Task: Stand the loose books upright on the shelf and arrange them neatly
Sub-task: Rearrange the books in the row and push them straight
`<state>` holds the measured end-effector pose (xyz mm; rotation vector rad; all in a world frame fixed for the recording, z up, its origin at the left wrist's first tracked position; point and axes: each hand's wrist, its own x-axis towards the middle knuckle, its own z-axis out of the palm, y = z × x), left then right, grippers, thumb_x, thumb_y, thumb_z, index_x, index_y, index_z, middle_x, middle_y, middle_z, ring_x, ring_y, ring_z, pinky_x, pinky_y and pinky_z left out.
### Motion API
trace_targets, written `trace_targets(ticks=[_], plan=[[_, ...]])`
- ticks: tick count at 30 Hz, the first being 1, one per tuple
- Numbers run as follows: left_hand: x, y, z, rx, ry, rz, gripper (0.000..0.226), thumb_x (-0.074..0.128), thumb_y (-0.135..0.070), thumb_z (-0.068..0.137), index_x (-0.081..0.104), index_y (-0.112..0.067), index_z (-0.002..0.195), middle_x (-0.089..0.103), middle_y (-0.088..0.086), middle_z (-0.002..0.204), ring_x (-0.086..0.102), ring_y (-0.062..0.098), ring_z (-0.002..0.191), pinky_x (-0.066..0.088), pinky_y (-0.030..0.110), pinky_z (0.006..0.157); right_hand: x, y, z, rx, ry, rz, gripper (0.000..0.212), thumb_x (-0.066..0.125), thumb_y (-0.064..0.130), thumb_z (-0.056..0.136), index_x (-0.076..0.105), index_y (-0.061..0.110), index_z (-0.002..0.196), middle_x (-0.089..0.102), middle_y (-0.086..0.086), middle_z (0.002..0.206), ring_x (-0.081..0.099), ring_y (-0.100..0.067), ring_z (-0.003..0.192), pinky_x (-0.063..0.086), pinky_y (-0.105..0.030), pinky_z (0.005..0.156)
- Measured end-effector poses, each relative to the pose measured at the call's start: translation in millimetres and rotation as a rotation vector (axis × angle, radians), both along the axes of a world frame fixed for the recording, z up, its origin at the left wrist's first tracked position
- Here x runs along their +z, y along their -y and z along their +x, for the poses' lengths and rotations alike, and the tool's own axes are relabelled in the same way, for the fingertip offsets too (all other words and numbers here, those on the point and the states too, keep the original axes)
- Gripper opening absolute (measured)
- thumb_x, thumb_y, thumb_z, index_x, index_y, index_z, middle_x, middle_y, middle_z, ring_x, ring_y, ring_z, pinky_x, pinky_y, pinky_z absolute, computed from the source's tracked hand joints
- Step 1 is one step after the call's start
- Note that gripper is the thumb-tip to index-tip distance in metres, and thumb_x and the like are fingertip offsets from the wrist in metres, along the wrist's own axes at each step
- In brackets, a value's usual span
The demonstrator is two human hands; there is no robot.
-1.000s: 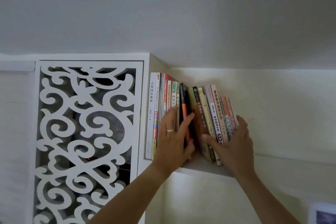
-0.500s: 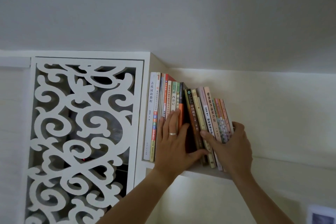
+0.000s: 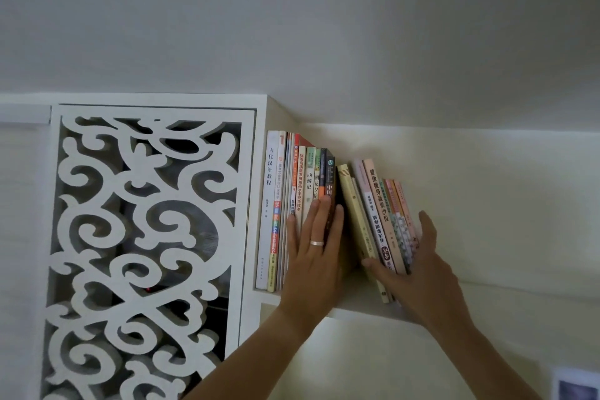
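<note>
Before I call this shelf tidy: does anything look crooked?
Yes. The right-hand group of books leans left, tops tilted, with a gap between it and the upright books. The right hand cups the leaners; the left hand rests on upright spines.

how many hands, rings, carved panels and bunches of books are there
hands: 2 (left hand, right hand)
ring: 1
carved panel: 1
bunches of books: 2 (upright bunch, leaning bunch)
total: 6
</note>
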<state>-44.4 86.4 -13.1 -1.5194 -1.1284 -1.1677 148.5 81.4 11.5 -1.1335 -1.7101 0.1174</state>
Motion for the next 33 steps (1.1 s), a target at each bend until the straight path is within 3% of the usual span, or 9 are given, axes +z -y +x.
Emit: trace_targets(ticks=[2, 5, 8, 11, 16, 21, 25, 33], plan=[[-0.8, -3.0, 0.9, -0.007, 0.023, 0.010, 0.074, 0.069, -0.022, 0.093, 0.037, -0.015, 0.160, 0.014, 0.013, 0.172, 0.009, 0.031, 0.160, 0.002, 0.058, 0.128, 0.3, 0.9, -0.5, -0.049, -0.004, 0.025, 0.129, 0.064, 0.089, 0.055, -0.002, 0.042, 0.156, 0.059, 0.002, 0.138, 0.071, -0.021, 0.101, 0.061, -0.046, 0.088], [-3.0, -5.9, 0.3, 0.001, 0.041, 0.028, 0.059, 0.077, -0.018, 0.089, 0.058, -0.019, 0.144, 0.025, 0.012, 0.169, 0.016, 0.029, 0.159, 0.009, 0.058, 0.128, -2.1, 0.9, -3.2, -0.081, -0.020, 0.046, 0.125, 0.051, 0.100, 0.052, 0.006, 0.042, 0.153, 0.064, 0.004, 0.129, 0.072, -0.022, 0.096, 0.062, -0.050, 0.084], [-4.1, -7.1, -1.7, -0.006, 0.049, 0.038, 0.047, 0.077, -0.020, 0.089, 0.065, -0.021, 0.135, 0.029, 0.011, 0.168, 0.020, 0.029, 0.158, 0.018, 0.059, 0.126, -3.3, 0.4, -4.4, -0.108, 0.004, 0.051, 0.120, 0.040, 0.106, 0.050, 0.017, 0.036, 0.145, 0.066, 0.005, 0.121, 0.071, -0.021, 0.091, 0.063, -0.048, 0.078], [-5.6, -4.1, -1.9, -0.044, 0.038, 0.040, 0.035, 0.069, -0.024, 0.095, 0.068, -0.022, 0.129, 0.028, 0.012, 0.168, 0.020, 0.030, 0.158, 0.021, 0.062, 0.124, -3.7, 0.2, -3.3, -0.123, 0.027, 0.051, 0.111, 0.041, 0.106, 0.053, 0.026, 0.033, 0.134, 0.065, 0.006, 0.117, 0.069, -0.021, 0.089, 0.063, -0.044, 0.075], [-6.6, -1.5, -1.3, -0.080, 0.046, -0.004, 0.035, 0.063, -0.034, 0.098, 0.067, -0.021, 0.130, 0.026, 0.011, 0.169, 0.017, 0.028, 0.159, 0.015, 0.061, 0.126, -3.1, -0.7, 0.9, -0.131, 0.068, 0.030, 0.094, 0.052, 0.089, 0.065, 0.030, 0.029, 0.134, 0.065, 0.005, 0.124, 0.065, -0.016, 0.088, 0.054, -0.029, 0.071], [-3.1, 6.4, 0.9, -0.121, 0.072, -0.002, 0.058, 0.053, -0.025, 0.099, 0.044, -0.021, 0.155, 0.023, 0.007, 0.170, 0.016, 0.025, 0.159, 0.015, 0.060, 0.127, -4.3, -3.9, -3.9, -0.156, 0.078, 0.050, 0.084, 0.045, 0.090, 0.071, 0.028, 0.031, 0.128, 0.065, 0.004, 0.121, 0.069, -0.018, 0.087, 0.061, -0.034, 0.072], [-0.6, 9.4, 3.6, -0.241, 0.126, -0.012, 0.057, 0.044, -0.036, 0.107, 0.037, -0.014, 0.158, 0.026, 0.003, 0.170, 0.019, 0.022, 0.159, 0.013, 0.059, 0.128, -2.3, -7.5, -28.3, -0.208, 0.092, 0.095, 0.081, 0.054, 0.084, 0.076, 0.029, 0.026, 0.127, 0.063, 0.000, 0.119, 0.066, -0.017, 0.085, 0.053, -0.023, 0.063], [-0.6, 1.6, -1.1, -0.225, 0.131, 0.009, 0.052, 0.046, -0.031, 0.107, 0.041, -0.012, 0.156, 0.035, 0.008, 0.164, 0.022, 0.022, 0.158, 0.018, 0.063, 0.125, -1.1, -7.6, -47.9, -0.165, -0.027, 0.109, 0.088, 0.061, 0.081, 0.075, 0.032, 0.023, 0.133, 0.064, -0.003, 0.123, 0.069, -0.024, 0.097, 0.059, -0.034, 0.076]])
